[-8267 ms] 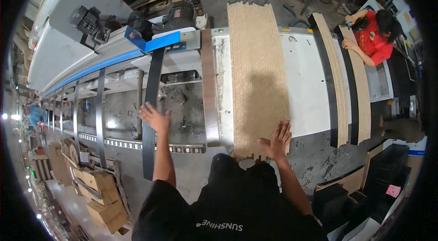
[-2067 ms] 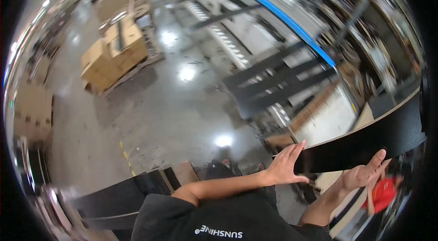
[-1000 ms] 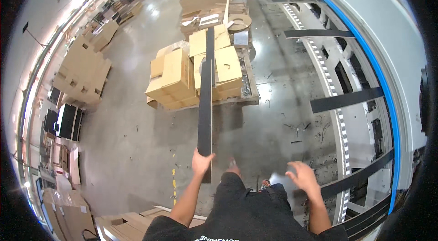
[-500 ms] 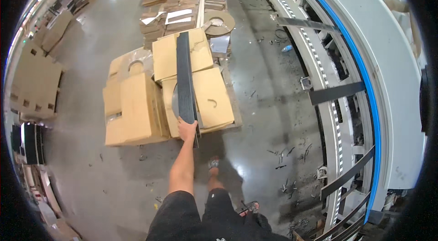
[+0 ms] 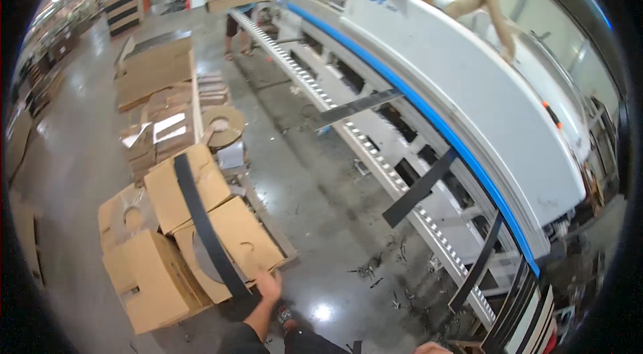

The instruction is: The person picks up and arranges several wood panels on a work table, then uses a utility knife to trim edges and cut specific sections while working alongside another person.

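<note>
Long black strip (image 5: 203,220) (narrow, flat) aslant across cardboard boxes (image 5: 234,220).

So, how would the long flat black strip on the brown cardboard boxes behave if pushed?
The black strip likely slides rather than rolls, being flat. It's probably fairly stiff, since it spans two boxes without visibly drooping.

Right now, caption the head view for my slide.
Left hand by a black strip lying across boxes, white machine at right.

Right of the cardboard boxes (image 5: 189,240), a floor aisle (image 5: 315,196) leaves a hand room to pass. Across it from the boxes, black strips (image 5: 422,189) jut out as obstacles.
</note>
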`<state>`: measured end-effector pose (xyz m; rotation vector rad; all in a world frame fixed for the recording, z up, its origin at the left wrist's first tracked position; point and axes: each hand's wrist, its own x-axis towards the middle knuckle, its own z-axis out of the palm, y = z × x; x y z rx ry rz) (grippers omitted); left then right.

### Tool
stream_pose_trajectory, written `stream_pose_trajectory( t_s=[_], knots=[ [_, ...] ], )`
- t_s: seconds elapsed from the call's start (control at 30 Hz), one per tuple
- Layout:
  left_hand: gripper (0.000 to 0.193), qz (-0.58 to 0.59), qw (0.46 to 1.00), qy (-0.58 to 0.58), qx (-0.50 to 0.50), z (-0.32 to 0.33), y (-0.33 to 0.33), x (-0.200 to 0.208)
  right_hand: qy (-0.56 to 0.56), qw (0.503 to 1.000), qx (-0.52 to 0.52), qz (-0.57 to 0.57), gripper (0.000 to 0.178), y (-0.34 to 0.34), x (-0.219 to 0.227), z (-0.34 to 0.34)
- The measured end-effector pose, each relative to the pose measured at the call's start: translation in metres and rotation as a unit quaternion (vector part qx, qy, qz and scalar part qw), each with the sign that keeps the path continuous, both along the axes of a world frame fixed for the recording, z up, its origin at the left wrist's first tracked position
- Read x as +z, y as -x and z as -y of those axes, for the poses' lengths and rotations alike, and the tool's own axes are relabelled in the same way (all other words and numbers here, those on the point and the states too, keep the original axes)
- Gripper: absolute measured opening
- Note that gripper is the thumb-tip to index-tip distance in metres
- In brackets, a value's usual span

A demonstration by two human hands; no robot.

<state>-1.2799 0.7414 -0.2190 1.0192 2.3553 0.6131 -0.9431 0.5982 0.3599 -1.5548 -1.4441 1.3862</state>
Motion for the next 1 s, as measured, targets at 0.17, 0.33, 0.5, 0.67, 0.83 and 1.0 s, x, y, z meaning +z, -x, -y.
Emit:
stream_pose_trajectory(
  t_s=[0.17, 0.33, 0.5, 0.67, 0.83, 1.0],
  knots=[
    [0.078, 0.133, 0.884, 0.016, -0.448, 0.04, -0.194, 0.043, -0.363, 0.759, 0.362, -0.402, 0.01, 0.015, 0.01, -0.025],
    [0.076, 0.175, 0.739, -0.099, -0.643, 0.096, -0.336, 0.082, -0.337, 0.851, 0.382, -0.125, 0.029, -0.085, 0.023, 0.064],
    [0.061, 0.172, 0.734, -0.052, -0.655, 0.146, -0.377, 0.13, -0.493, 0.858, 0.14, 0.002, 0.028, -0.193, 0.024, 0.172],
    [0.048, 0.117, 0.754, 0.052, -0.645, 0.201, -0.417, 0.174, -0.458, 0.789, -0.287, -0.293, 0.036, -0.218, 0.023, 0.269],
    [0.057, 0.16, 0.682, 0.01, -0.714, 0.233, -0.507, 0.128, -0.474, 0.574, -0.479, -0.465, 0.046, -0.249, 0.033, 0.361],
    [0.057, 0.202, 0.502, 0.018, -0.841, 0.272, -0.632, 0.172, -0.494, 0.243, -0.548, -0.63, 0.055, -0.278, 0.034, 0.393]
  ],
)
